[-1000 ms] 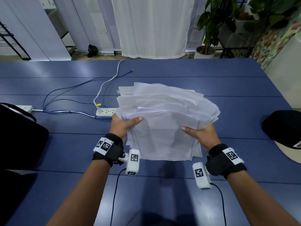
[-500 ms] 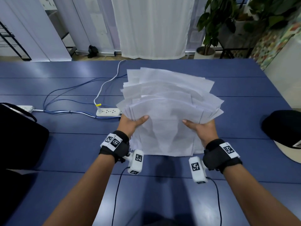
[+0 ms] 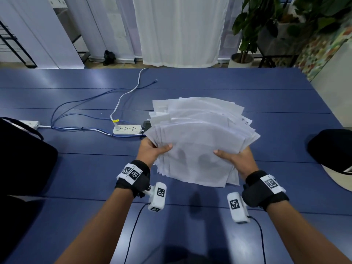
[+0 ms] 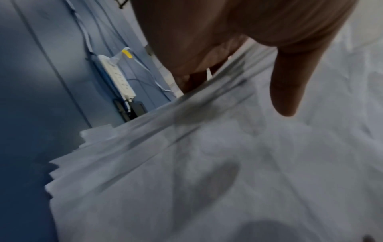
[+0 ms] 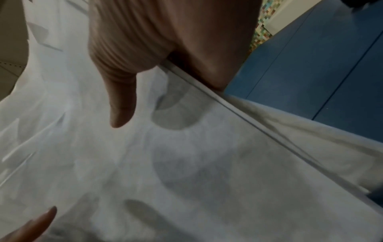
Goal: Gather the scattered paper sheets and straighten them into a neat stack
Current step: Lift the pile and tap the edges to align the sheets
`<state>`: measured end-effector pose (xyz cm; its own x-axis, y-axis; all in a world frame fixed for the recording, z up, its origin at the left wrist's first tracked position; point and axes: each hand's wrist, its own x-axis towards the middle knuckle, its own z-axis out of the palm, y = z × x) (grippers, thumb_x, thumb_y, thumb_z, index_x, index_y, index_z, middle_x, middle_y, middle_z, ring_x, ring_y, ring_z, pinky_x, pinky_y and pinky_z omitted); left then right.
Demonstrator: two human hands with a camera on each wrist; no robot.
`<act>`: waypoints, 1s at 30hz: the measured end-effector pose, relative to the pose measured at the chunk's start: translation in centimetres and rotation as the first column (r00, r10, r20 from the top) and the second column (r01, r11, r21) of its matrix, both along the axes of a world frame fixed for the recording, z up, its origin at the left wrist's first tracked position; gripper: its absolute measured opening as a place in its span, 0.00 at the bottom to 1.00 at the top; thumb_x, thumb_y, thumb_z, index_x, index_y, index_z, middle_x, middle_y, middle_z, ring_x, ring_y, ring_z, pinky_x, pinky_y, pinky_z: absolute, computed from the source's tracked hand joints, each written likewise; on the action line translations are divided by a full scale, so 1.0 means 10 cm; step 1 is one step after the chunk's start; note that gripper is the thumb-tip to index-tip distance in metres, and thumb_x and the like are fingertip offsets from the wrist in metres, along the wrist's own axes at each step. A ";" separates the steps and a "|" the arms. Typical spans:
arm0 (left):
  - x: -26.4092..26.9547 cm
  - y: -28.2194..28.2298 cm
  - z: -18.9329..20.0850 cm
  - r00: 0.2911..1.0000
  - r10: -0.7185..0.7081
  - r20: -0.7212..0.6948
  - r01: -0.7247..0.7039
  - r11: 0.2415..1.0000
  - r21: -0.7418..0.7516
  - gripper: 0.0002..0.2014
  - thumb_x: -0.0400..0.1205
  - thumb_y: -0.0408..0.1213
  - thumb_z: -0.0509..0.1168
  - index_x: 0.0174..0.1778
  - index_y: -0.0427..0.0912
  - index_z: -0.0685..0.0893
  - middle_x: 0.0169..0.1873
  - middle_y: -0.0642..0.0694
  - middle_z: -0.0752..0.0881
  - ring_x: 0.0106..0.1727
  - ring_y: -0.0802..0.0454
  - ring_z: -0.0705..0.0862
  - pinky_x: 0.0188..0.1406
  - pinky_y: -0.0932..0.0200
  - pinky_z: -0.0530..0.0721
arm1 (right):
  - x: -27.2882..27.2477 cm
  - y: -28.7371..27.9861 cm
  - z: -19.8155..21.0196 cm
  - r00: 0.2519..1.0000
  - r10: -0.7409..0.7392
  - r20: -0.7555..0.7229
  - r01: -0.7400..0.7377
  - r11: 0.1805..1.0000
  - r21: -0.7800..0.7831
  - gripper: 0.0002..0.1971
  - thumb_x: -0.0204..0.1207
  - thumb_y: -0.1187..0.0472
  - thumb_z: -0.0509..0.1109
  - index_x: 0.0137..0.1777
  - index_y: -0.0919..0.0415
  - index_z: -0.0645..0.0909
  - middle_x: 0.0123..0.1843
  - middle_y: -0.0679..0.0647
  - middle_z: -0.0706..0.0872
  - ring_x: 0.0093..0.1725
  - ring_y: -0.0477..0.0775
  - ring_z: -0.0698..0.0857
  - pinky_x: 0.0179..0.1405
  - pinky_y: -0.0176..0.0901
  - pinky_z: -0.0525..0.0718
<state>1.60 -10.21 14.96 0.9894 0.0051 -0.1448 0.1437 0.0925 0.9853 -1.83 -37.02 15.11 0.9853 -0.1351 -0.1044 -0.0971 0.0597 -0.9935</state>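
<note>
No legible print; left hand (image 3: 152, 150) and right hand (image 3: 235, 159) pinch uneven paper sheets (image 3: 200, 141) right of power strip (image 3: 127, 129), edges fanned, staggered.

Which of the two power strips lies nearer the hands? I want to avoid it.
The white power strip with the yellow-tagged plug, just left of the paper sheets.

left hand (image 3: 150, 150) gripping, right hand (image 3: 238, 159) gripping

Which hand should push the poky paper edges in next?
Probably the left hand: the paper sheets fan out in jagged steps on its side, while the right hand grips an edge that looks more even.
</note>
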 end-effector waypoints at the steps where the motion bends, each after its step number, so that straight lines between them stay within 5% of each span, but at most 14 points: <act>1: -0.01 -0.03 0.02 1.000 -0.006 0.019 0.006 1.000 0.009 0.22 0.69 0.13 0.73 0.57 0.34 0.84 0.48 0.45 0.92 0.50 0.51 0.91 0.55 0.51 0.88 | 0.00 -0.01 0.04 1.000 0.001 0.018 -0.001 1.000 0.003 0.25 0.62 0.73 0.83 0.57 0.55 0.84 0.56 0.53 0.91 0.57 0.53 0.90 0.61 0.53 0.88; 5: 0.02 -0.16 0.25 0.996 0.015 0.089 -0.011 0.999 -0.048 0.27 0.63 0.25 0.82 0.58 0.29 0.85 0.51 0.38 0.91 0.50 0.47 0.91 0.52 0.51 0.88 | 0.05 -0.01 0.32 0.990 -0.021 0.138 0.017 0.999 0.030 0.24 0.59 0.64 0.84 0.57 0.54 0.85 0.57 0.53 0.92 0.58 0.53 0.90 0.58 0.47 0.88; 10: 0.07 -0.30 0.48 0.979 0.176 0.102 -0.160 0.977 -0.144 0.28 0.62 0.45 0.80 0.54 0.33 0.86 0.47 0.44 0.92 0.49 0.48 0.90 0.52 0.54 0.88 | 0.13 0.04 0.57 0.970 -0.180 0.164 0.159 0.979 0.131 0.13 0.64 0.53 0.80 0.48 0.53 0.86 0.41 0.42 0.93 0.44 0.43 0.91 0.50 0.47 0.88; 14: 0.07 -0.47 0.49 0.947 0.310 0.079 -0.295 0.942 -0.159 0.07 0.75 0.32 0.76 0.46 0.40 0.86 0.33 0.58 0.92 0.39 0.63 0.90 0.44 0.65 0.88 | 0.15 0.15 0.54 0.950 -0.284 0.132 0.266 0.954 0.140 0.03 0.73 0.62 0.78 0.43 0.53 0.88 0.42 0.45 0.93 0.47 0.48 0.91 0.60 0.56 0.88; 19: 0.06 -0.53 0.45 0.913 0.403 0.057 -0.395 0.911 -0.119 0.14 0.76 0.24 0.71 0.37 0.48 0.78 0.33 0.54 0.85 0.26 0.71 0.84 0.39 0.64 0.84 | 0.13 0.16 0.51 0.945 -0.294 0.146 0.280 0.954 0.108 0.12 0.67 0.61 0.79 0.51 0.57 0.88 0.49 0.52 0.93 0.53 0.57 0.90 0.64 0.65 0.85; 25: 0.09 -0.58 0.50 0.901 0.422 0.099 -0.416 0.906 -0.070 0.09 0.73 0.30 0.77 0.36 0.47 0.87 0.28 0.63 0.90 0.34 0.66 0.88 0.45 0.66 0.87 | 0.16 0.28 0.56 0.903 -0.399 0.159 0.400 0.916 0.022 0.21 0.60 0.43 0.84 0.48 0.54 0.88 0.47 0.49 0.94 0.51 0.55 0.91 0.59 0.59 0.87; 30: 0.12 -0.52 0.45 0.875 0.473 0.101 -0.475 0.880 -0.007 0.06 0.68 0.28 0.73 0.39 0.41 0.86 0.33 0.52 0.87 0.31 0.63 0.85 0.39 0.64 0.84 | 0.23 0.29 0.52 0.856 -0.496 0.146 0.505 0.863 -0.029 0.07 0.63 0.52 0.78 0.39 0.48 0.85 0.36 0.40 0.89 0.42 0.50 0.88 0.54 0.58 0.88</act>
